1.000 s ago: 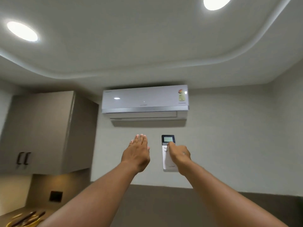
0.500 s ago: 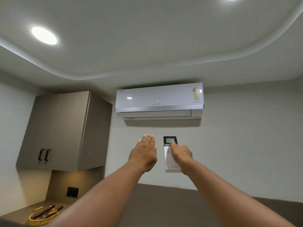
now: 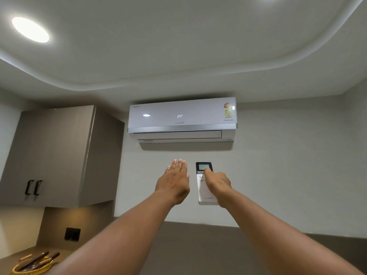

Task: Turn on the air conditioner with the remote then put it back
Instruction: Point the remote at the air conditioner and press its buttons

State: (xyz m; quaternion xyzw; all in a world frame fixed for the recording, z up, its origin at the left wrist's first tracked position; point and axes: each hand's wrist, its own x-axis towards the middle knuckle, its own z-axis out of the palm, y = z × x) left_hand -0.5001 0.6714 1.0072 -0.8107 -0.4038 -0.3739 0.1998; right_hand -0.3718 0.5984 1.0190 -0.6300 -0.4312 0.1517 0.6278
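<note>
A white wall-mounted air conditioner [image 3: 182, 120] hangs high on the wall, its front panel showing a lit "24". Below it, my right hand [image 3: 217, 182] holds a white remote [image 3: 204, 193] with a dark screen at the top, pointed up at the unit, thumb resting on the buttons just under the screen. My left hand [image 3: 174, 181] is raised beside the remote, flat, fingers together and extended, holding nothing and not touching the remote.
A grey upper cabinet [image 3: 55, 155] with two black handles is at the left. Below it sit a black wall socket [image 3: 72, 233] and a yellow basket [image 3: 32, 265] of utensils on a counter. A round ceiling light [image 3: 29, 29] glows.
The air conditioner's panel now shows a lit "24"; it was dark before. The view has shifted, and my thumb has crept up toward the remote's screen. My left hand stays raised.
</note>
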